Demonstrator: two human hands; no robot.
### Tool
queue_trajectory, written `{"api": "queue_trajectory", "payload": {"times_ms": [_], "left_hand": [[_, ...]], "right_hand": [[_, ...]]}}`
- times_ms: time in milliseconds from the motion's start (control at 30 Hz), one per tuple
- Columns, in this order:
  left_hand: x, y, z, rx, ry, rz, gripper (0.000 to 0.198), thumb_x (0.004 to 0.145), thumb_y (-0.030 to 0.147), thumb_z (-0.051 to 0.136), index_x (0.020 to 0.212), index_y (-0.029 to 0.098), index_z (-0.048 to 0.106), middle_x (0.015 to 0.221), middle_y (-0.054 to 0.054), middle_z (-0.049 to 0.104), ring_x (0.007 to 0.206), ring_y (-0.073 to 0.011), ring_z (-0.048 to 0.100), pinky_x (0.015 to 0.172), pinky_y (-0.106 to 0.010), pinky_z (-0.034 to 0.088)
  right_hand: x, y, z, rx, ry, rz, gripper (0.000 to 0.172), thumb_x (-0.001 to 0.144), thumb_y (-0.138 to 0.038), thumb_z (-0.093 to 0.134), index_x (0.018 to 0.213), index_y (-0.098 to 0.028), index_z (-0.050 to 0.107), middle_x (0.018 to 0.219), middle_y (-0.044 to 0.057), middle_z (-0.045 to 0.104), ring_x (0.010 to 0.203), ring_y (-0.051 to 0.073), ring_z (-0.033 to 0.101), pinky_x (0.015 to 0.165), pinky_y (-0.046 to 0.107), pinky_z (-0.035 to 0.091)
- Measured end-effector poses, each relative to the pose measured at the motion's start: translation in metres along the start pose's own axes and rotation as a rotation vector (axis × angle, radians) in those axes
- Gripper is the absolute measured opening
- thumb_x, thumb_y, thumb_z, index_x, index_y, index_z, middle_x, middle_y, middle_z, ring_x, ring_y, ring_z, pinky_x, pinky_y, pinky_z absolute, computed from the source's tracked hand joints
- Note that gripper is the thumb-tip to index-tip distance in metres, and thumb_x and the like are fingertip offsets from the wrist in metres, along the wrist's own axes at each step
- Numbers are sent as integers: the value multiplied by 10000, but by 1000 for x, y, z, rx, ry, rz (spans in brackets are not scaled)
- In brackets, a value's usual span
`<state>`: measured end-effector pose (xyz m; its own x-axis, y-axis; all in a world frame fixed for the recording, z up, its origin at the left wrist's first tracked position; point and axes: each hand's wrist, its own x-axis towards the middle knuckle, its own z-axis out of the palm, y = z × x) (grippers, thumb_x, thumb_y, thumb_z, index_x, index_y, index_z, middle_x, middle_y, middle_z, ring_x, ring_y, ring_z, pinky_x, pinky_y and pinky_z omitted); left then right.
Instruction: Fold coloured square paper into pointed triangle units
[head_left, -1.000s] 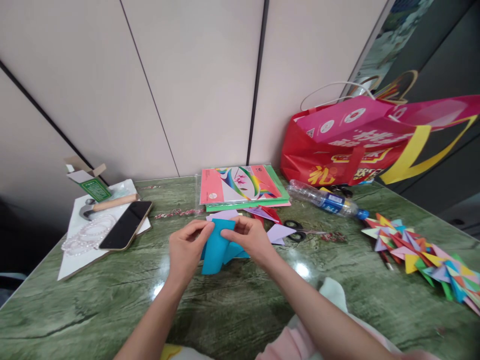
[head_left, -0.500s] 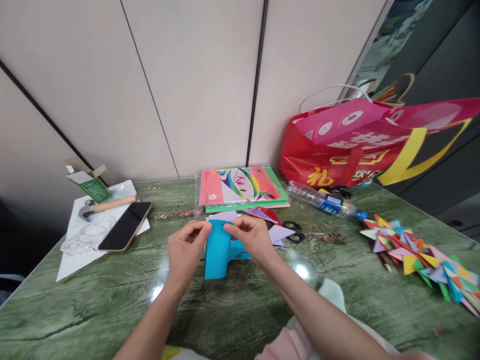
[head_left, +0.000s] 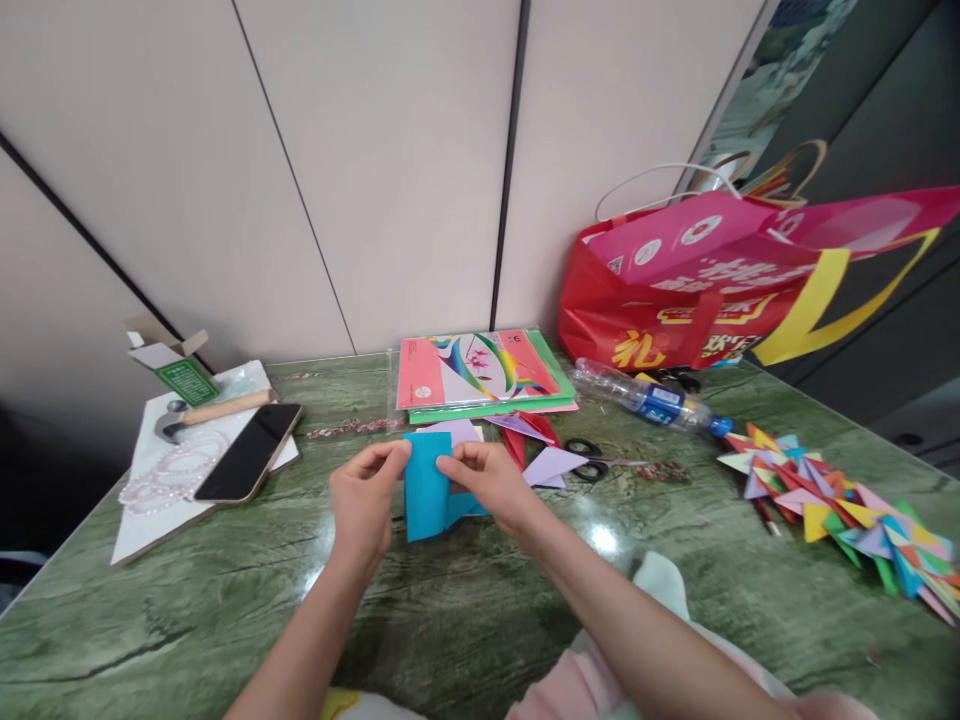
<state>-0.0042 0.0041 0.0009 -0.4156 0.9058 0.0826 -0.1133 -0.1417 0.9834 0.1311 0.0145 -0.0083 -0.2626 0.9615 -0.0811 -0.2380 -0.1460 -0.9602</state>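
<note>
A blue sheet of paper (head_left: 427, 490) is held up above the table, bent along its length. My left hand (head_left: 366, 500) pinches its upper left edge between thumb and fingers. On the other side, my right hand (head_left: 487, 482) grips the upper right edge the same way. More blue paper shows behind and below the right hand. Just beyond the hands lie folded lilac paper (head_left: 555, 466) and red paper (head_left: 514, 445). Black-handled scissors (head_left: 589, 462) rest to the right of these.
Packs of coloured paper (head_left: 480, 372) lie against the wall. A plastic bottle (head_left: 652, 400), a red bag (head_left: 675, 300) and a colourful folded-paper chain (head_left: 847, 510) occupy the right. At left, a white board (head_left: 142, 520) carries a hammer (head_left: 217, 408), phone (head_left: 250, 452), beads and a small box (head_left: 180, 370).
The blue paper has shifted slightly left and up with both hands, and its face has turned a little. Both hands keep their pinch on it.
</note>
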Motion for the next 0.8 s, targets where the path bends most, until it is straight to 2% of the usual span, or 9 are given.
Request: {"api": "queue_trajectory", "payload": {"times_ms": [167,367,467,600,800], "left_hand": [[-1,-4,0,-75,1,-69,113,548,238,733,575,141,681,523,22,595,525,-88,480,537,-220,390],[4,-2,-2,-135,18,-97,153,523,255,753,578,129,684,516,16,576,525,-88,459,530,-224,372],[6,-1,-3,-155,26,-99,156,518,257,754,567,129,680,505,17,560,517,-89,450,515,-225,361],[6,-3,-3,-160,21,-106,145,524,248,750,533,131,663,478,26,529,507,-84,432,504,-220,348],[5,-3,-3,-158,4,-139,172,519,259,753,529,125,646,463,35,505,472,-72,404,466,-213,320]], "right_hand": [[2,3,-3,-103,36,-114,331,605,-417,690,514,-159,504,476,-55,450,470,70,411,481,211,384],[0,4,2,-18,-23,32,357,589,-477,687,705,-151,599,600,-30,561,539,87,482,554,232,428],[-1,6,4,-34,-70,37,366,587,-489,686,627,-143,575,556,-41,523,520,76,449,548,223,402],[-1,10,3,-60,-47,32,384,577,-498,691,569,-147,535,500,-53,478,476,66,403,506,217,367],[-2,9,3,-32,-54,82,385,551,-496,707,592,-146,553,517,-40,529,474,74,450,489,218,393]]}}
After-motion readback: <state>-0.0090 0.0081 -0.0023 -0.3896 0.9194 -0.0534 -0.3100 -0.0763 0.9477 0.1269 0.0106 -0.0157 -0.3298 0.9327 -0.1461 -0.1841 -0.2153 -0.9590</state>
